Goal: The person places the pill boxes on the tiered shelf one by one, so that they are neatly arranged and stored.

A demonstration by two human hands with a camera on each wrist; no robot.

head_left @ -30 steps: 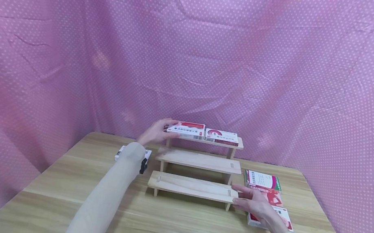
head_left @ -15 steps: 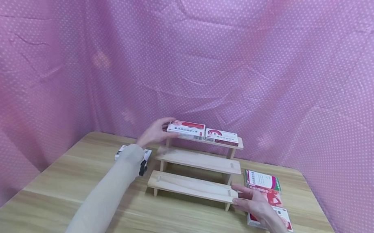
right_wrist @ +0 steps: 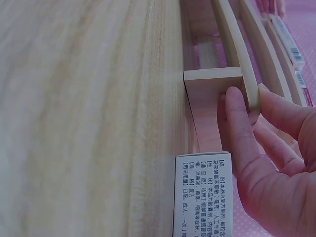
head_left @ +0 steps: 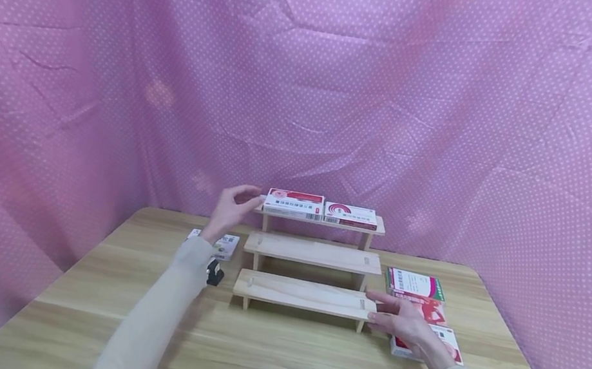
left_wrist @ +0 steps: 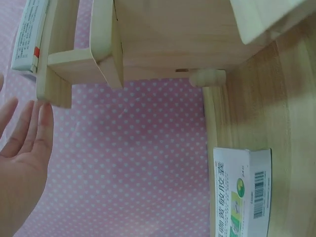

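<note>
Two white-and-red boxes [head_left: 294, 204] lie side by side on the wooden rack [head_left: 314, 253]'s top step, near the head frame's centre. The left grip [head_left: 227, 211], left of centre, is released beside that step; the right grip [head_left: 406, 327], lower right, pinches the bottom step's end.

Before you a pale wooden three-step rack [head_left: 314, 253], upright, its low side near you, on its far top step [head_left: 380, 227] a red-banded white box [head_left: 294, 205] lying flat at left, just right of it a red-arced white box [head_left: 351, 215], also flat, printed faces up
</note>
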